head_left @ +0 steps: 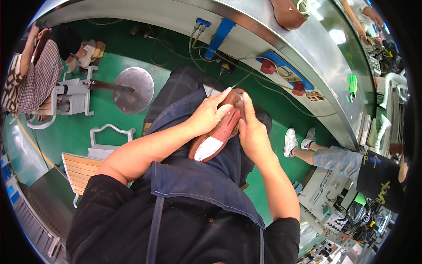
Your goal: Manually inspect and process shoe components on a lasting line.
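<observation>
Over my lap I hold a brown shoe upper (220, 131) with its underside turned up. A reddish-brown panel runs along its middle, and a white patch covers the end nearest me. The far end is darker and partly hidden by my fingers. My left hand (211, 112) grips its left side, with the thumb across the top near the far end. On the other side my right hand (253, 127) is wrapped round the edge, fingers pointing away from me.
A metal-topped workbench (246, 13) curves along the far side, with a brown shoe (288, 14) on it. Cables and red plugs (268, 66) hang on its side. At left stand a round metal disc (134, 90) and a slatted seat (81, 169). Other people sit left and right.
</observation>
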`<state>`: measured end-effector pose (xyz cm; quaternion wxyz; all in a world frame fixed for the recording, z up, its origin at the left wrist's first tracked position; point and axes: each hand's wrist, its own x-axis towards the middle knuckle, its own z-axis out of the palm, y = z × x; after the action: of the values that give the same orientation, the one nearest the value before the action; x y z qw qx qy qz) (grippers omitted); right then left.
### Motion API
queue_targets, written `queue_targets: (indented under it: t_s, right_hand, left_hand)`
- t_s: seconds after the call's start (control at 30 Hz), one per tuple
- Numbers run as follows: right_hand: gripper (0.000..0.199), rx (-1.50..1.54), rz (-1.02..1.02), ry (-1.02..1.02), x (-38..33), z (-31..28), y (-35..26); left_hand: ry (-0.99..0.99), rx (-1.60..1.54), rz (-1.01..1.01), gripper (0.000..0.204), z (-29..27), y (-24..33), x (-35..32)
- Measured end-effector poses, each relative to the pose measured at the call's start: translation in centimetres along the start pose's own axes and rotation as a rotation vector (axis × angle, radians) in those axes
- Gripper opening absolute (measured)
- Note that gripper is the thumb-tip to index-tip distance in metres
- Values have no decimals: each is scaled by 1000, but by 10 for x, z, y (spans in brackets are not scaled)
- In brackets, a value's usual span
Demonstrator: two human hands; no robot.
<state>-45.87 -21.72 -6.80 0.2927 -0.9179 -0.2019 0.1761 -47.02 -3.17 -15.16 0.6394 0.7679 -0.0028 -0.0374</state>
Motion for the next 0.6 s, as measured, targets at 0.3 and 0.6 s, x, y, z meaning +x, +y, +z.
queue_targets:
  t_s: [0.3, 0.6]
  right_hand:
    - [32, 533, 252, -448, -50, -24, -7]
    - [20, 413, 388, -459, -53, -15, -31]
  left_hand:
    - [-70, -107, -78, 67, -6, -5, -2]
    - [-160, -40, -93, 80, -6, -14, -13]
